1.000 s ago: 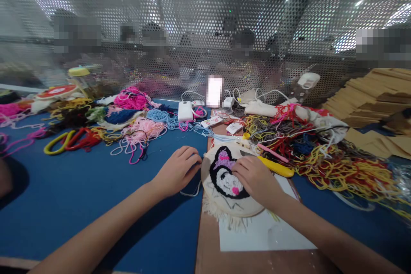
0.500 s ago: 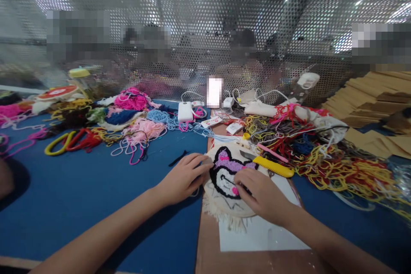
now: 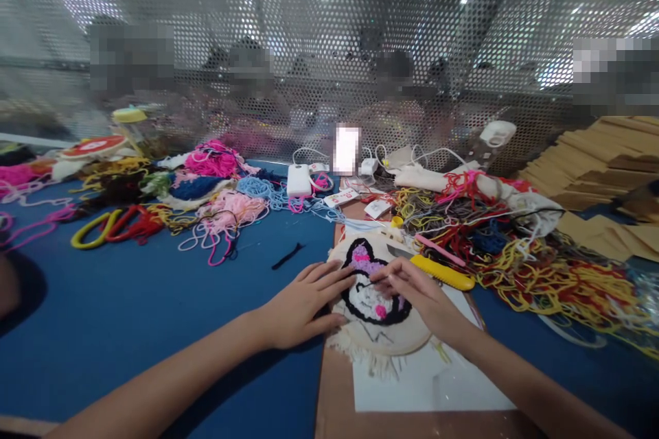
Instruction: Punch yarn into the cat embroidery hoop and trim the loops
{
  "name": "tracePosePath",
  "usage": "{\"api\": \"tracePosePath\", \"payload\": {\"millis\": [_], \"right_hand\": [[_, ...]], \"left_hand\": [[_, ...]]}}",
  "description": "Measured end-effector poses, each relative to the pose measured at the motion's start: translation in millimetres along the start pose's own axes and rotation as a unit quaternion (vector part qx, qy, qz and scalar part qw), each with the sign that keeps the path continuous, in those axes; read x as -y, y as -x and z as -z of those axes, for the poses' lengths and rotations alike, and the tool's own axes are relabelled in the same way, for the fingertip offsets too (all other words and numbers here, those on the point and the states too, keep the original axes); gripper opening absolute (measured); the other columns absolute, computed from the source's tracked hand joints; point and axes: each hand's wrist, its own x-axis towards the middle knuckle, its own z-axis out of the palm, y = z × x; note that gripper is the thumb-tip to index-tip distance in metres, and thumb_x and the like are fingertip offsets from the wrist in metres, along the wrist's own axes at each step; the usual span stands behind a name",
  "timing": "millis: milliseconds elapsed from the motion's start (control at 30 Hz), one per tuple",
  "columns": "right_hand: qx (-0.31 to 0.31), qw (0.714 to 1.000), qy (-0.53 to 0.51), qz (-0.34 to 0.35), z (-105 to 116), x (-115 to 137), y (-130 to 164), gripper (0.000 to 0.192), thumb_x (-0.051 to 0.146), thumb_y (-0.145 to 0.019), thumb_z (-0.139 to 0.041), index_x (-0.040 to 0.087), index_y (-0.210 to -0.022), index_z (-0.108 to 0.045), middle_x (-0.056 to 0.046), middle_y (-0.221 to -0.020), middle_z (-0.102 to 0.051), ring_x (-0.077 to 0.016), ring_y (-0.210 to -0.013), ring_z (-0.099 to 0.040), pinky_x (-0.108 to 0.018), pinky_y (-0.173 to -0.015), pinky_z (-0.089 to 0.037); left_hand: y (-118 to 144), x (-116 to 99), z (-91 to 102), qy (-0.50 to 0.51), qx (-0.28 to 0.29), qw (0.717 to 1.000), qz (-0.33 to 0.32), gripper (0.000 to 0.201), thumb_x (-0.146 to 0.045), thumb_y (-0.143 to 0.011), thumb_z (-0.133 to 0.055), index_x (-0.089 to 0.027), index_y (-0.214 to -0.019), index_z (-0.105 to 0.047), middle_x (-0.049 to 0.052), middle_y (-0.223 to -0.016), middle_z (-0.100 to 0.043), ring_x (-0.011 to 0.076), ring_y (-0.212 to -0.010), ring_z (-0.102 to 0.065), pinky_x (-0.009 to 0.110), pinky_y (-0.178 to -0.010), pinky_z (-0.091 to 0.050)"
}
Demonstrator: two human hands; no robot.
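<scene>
A round embroidery piece [image 3: 360, 346] of cream cloth with a frayed fringe lies in front of me. It carries a tufted animal face [image 3: 363, 298] with a black yarn outline, white fill, purple ears and pink spots. My left hand [image 3: 309, 302] rests flat on its left side, fingers stretched out over the cloth. Over the face, my right hand [image 3: 417, 291] has thumb and fingers pinched together at a thin strand of black yarn [image 3: 364, 285]; the exact grip is partly hidden. Just behind my right hand lies a yellow-handled knife [image 3: 445, 272].
White paper [image 3: 427, 391] lies under the embroidery. A short black yarn piece [image 3: 287, 256] lies on the blue table [image 3: 231, 315]. Tangled yarn [image 3: 566, 267] spreads right, more yarn [image 3: 237, 209] left. A white power bank [image 3: 298, 181] and brown envelopes [image 3: 597, 158] stand farther back.
My right hand has moved up and slightly right, showing more of the face's lower part. My left hand lies flatter, and the embroidery appears slightly turned.
</scene>
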Motion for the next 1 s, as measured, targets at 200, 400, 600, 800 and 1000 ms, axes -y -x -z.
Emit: {"api": "tracePosePath", "payload": {"millis": [200, 400, 600, 800, 1000], "right_hand": [[-0.013, 0.994, -0.11, -0.013, 10, 7, -2, 0.016, 0.036, -0.089, -0.043, 0.021, -0.083, -0.041, -0.007, -0.096, -0.063, -0.018, -0.087, -0.062, -0.039, -0.082, -0.048], [-0.07, 0.99, -0.118, 0.031, 20, 19, -1, 0.012, 0.03, -0.087, -0.043, 0.02, -0.081, -0.045, -0.004, -0.081, -0.06, -0.0175, -0.079, -0.061, -0.037, -0.079, -0.049], [-0.119, 0.984, -0.117, 0.067, 38, 27, 1, 0.009, 0.027, -0.086, -0.043, 0.022, -0.08, -0.047, -0.002, -0.074, -0.053, -0.0152, -0.07, -0.055, -0.032, -0.07, -0.048], [-0.187, 0.972, -0.101, 0.095, 61, 37, 2, 0.008, 0.03, -0.081, -0.046, 0.024, -0.077, -0.046, 0.0, -0.07, -0.043, -0.0138, -0.062, -0.047, -0.03, -0.059, -0.046], [-0.301, 0.935, -0.139, 0.122, 110, 61, 14, 0.009, 0.026, -0.078, -0.047, 0.023, -0.07, -0.049, 0.001, -0.065, -0.033, -0.01, -0.054, -0.038, -0.029, -0.051, -0.036]], "left_hand": [[0, -2, 3.5, 0.016, -0.006, 1.0, -0.001, 0.059, -0.049, -0.087, -0.036, -0.029, -0.14, -0.019, 0.002, -0.146, -0.024, 0.0272, -0.134, -0.019, 0.048, -0.106, -0.02], [-1, -2, 5.1, 0.014, -0.006, 1.0, 0.003, 0.059, -0.05, -0.087, -0.036, -0.029, -0.139, -0.022, 0.002, -0.146, -0.025, 0.0261, -0.133, -0.02, 0.046, -0.107, -0.02], [-1, -1, 4.7, 0.012, -0.005, 1.0, 0.004, 0.059, -0.051, -0.087, -0.036, -0.029, -0.139, -0.022, 0.001, -0.146, -0.024, 0.0255, -0.134, -0.019, 0.045, -0.107, -0.02], [0, -1, 4.2, 0.019, -0.011, 1.0, 0.001, 0.059, -0.05, -0.086, -0.038, -0.029, -0.139, -0.022, 0.002, -0.146, -0.025, 0.0265, -0.133, -0.02, 0.046, -0.106, -0.021], [0, -1, 3.2, 0.012, -0.016, 1.0, 0.002, 0.059, -0.05, -0.086, -0.038, -0.029, -0.139, -0.024, 0.003, -0.145, -0.027, 0.0262, -0.133, -0.022, 0.046, -0.106, -0.021]]}}
